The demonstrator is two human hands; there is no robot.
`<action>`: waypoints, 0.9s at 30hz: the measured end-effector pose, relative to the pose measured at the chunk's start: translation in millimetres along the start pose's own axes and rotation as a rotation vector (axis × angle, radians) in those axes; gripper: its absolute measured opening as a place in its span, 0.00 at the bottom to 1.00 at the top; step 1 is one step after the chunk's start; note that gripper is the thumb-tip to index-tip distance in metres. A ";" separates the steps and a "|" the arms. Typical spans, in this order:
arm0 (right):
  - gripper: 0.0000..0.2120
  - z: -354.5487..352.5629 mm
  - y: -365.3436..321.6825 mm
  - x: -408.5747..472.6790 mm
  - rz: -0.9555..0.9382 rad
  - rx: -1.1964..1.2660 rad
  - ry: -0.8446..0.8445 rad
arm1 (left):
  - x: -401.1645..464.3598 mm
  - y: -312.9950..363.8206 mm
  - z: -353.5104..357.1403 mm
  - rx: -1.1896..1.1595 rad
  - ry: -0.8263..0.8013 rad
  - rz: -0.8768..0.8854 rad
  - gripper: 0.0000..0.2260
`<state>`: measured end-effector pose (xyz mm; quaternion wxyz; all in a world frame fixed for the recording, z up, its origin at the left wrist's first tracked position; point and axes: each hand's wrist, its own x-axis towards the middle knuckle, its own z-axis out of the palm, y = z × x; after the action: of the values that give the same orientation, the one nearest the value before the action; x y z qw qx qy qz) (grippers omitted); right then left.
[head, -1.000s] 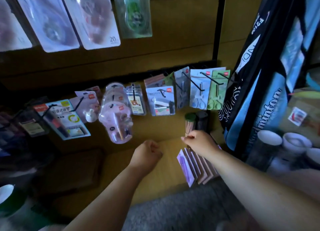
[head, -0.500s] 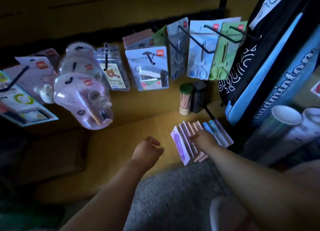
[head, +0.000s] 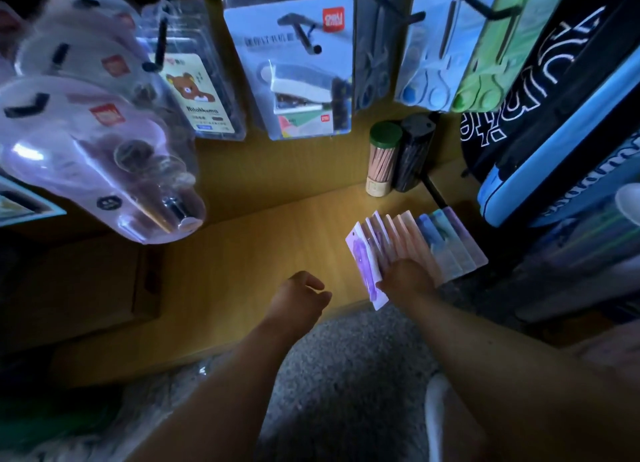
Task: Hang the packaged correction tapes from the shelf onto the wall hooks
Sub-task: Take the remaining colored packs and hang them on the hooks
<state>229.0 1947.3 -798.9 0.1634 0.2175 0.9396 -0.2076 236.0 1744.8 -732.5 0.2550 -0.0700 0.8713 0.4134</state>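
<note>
1. Purple-faced at the front, the packaged correction tapes [head: 412, 250] stand fanned in a leaning row on the wooden shelf [head: 249, 253], near its front right corner.
2. The right hand [head: 405, 281] rests on the near end of the row; its fingers are tucked among the packs, so whether they pinch one or only press cannot be told.
3. The left hand [head: 298, 295] hovers just above the shelf, to the left of the row, fingers loosely curled and holding nothing.
4. Risk: the frontmost purple pack [head: 367, 271] already pokes past the shelf edge, so a careless pull could probably tip it onto the grey floor [head: 346, 375].
5. Risk: the packs lean on one another, so lifting one from the middle may well topple the rest flat or spread them sideways.
6. Risk: the light is dim, so threading a pack's small hang hole onto a wall hook [head: 304, 35] could likely miss or tear the card.
7. Risk: the hooks in view already carry goods, such as the stapler pack [head: 294, 73], so a rising hand might knock them.
8. Count: roughly eight to ten packs in the row, overlapping too much for an exact figure.
9. Count: two hands, and two pencil tubs [head: 398, 156] at the back of the shelf.
</note>
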 end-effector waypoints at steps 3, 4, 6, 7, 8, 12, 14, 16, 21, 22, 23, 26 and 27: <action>0.17 5.9 -2.3 2.0 0.027 0.061 0.057 | 3.1 -4.0 2.8 -0.022 -0.005 -0.025 0.05; 0.17 6.9 -3.6 2.2 0.033 0.073 0.079 | 4.4 -5.7 3.1 -0.034 -0.004 -0.027 0.05; 0.16 6.9 -7.6 2.3 0.028 0.083 0.096 | 5.7 -8.8 3.3 -0.035 -0.001 -0.033 0.06; 0.16 5.7 -10.5 1.4 0.024 0.097 0.094 | 6.5 -9.9 2.9 -0.031 0.007 -0.034 0.07; 0.16 4.1 -13.3 0.4 0.016 0.123 0.085 | 7.0 -10.7 2.1 -0.028 0.018 -0.037 0.09; 0.10 -5.5 -25.7 -9.8 -0.067 0.431 -0.019 | 9.1 -10.1 -0.2 -0.130 0.036 -0.130 0.13; 0.04 -12.1 -31.9 -19.6 -0.086 0.671 -0.136 | 8.3 -7.8 -0.4 -0.252 0.044 -0.168 0.20; 0.02 -17.2 -35.7 -27.9 -0.137 0.755 -0.250 | 10.8 -10.6 2.3 -0.442 0.046 -0.158 0.20; 0.06 -13.2 -39.1 -30.3 -0.137 0.706 -0.340 | 12.4 -17.8 4.1 -0.810 0.097 -0.156 0.04; 0.06 -10.8 -37.5 -27.1 -0.124 0.671 -0.274 | 14.4 -20.0 3.6 -0.823 0.091 -0.147 0.10; 0.07 -8.4 -33.8 -22.3 -0.111 0.620 -0.177 | 14.6 -19.7 2.3 -0.830 0.077 -0.140 0.13; 0.10 -6.6 -15.9 -10.0 -0.029 0.339 0.141 | 19.5 -21.3 0.6 -0.838 0.056 -0.144 0.12; 0.12 -6.2 -10.1 -7.2 -0.015 0.249 0.203 | 22.4 -21.8 0.9 -0.841 0.047 -0.143 0.12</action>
<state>228.9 1939.4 -787.5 0.0377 0.2490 0.9200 -0.3005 224.3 1733.4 -759.2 0.2123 -0.2373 0.6253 0.7125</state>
